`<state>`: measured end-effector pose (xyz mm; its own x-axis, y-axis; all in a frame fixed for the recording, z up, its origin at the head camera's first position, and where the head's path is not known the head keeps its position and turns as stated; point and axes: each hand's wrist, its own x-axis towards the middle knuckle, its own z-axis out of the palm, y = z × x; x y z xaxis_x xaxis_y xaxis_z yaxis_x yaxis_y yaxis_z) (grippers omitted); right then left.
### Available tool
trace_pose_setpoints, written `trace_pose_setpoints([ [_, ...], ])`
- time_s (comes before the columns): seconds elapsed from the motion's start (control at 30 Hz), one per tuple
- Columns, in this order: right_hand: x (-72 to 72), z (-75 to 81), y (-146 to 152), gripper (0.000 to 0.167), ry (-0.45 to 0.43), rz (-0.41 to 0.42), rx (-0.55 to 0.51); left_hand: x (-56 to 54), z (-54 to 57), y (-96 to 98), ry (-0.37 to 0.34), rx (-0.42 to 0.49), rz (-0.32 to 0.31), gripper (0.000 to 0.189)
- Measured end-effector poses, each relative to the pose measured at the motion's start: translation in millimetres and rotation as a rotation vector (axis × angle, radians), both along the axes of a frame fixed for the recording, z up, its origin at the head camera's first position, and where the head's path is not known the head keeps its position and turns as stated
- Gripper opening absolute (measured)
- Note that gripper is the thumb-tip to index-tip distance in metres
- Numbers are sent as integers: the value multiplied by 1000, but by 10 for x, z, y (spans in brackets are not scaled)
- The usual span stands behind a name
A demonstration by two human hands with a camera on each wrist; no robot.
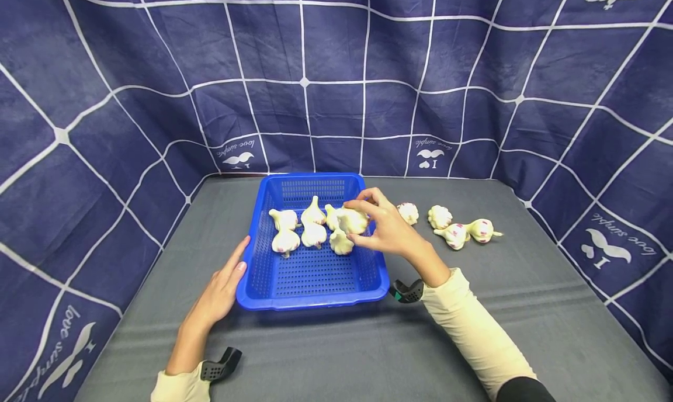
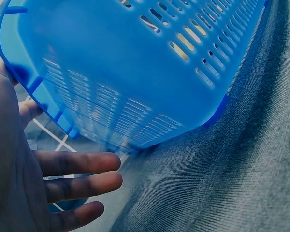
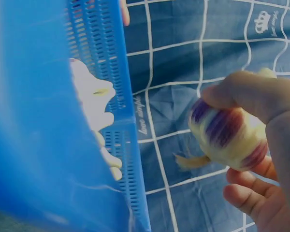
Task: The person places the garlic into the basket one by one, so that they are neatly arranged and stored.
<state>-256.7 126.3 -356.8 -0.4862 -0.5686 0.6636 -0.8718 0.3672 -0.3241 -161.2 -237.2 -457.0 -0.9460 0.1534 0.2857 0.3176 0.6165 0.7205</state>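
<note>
My right hand (image 1: 386,224) holds a garlic bulb (image 1: 352,221) between thumb and fingers, over the right side of a blue plastic basket (image 1: 310,302). Purple streaks and a short stalk show on the held bulb (image 3: 227,137) in the right wrist view. Inside the basket lie several white garlic bulbs (image 1: 314,234), grouped toward the back and middle. At the basket's left rim, my left hand (image 1: 218,294) touches the edge with thumb and index finger. Its other three fingers (image 2: 82,187) extend straight beside the slotted wall, apart from it.
Right of the basket, several more garlic bulbs (image 1: 454,235) lie on the grey cloth-covered table (image 1: 342,349). A dark blue curtain (image 1: 336,110) with white grid lines hangs behind and along both sides.
</note>
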Motion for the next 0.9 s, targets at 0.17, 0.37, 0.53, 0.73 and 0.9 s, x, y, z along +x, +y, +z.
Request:
trace_pose_setpoints([
  [0.17,31,56,-36,53,-86,16,46,7,-19,-6,-1,3,5,51],
  [0.37,48,170,-146,53,-110,55,75,10,-12,-4,-7,0,8,52],
  [0.53,23,226,-244,54,-112,75,86,5,-14,-7,0,1,5,51],
  [0.73,-41,282,-377,55,-122,120,73,5,1,-7,-1,1,2,52],
  [0.9,-97,293,-477,57,-217,145,62,8,2,-6,-3,4,-3,52],
])
